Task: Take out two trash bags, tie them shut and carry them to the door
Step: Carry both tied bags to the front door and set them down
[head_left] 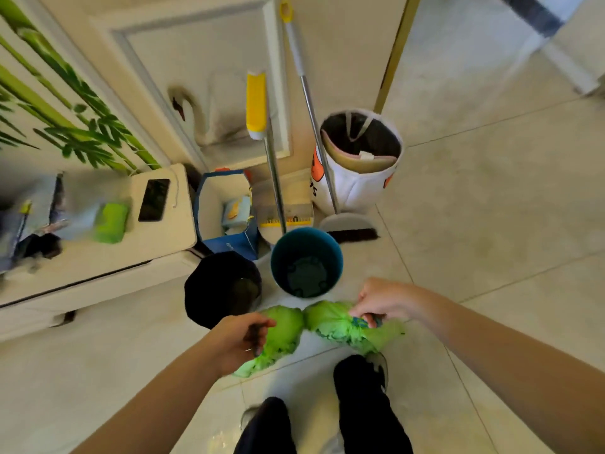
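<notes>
Right hand (381, 301) pinching a gathered fold of the green trash bag (330, 324), fingers closed on the plastic near a dark blue patch. Left hand (239, 339) clamped shut on the opposite flap, a thin dark strip caught under the fingers. Between the 2 hands, green plastic pulled into 2 lobes with a pinch at the middle, low over the tiled floor (491, 224), just ahead of the feet. Tying step, by the look of it: 2 ears drawn up, no knot closed yet. Just beyond, the teal bin (307, 262) standing bare, no liner inside, so likely the source of this bag. Beside it, the black bin (222, 286), lined in black, apparently the 2nd bag, not lifted out yet. Further out, a broom (322, 139) and a dustpan (284, 211) leaning at the wall, a white laundry basket (360, 158), a blue paper bag (226, 211), and a phone (154, 199) on the white cabinet (98, 263). Next up, probably: crossing the 2 ears, tucking 1 under, pulling snug without tearing thin plastic or letting the contents spill.
</notes>
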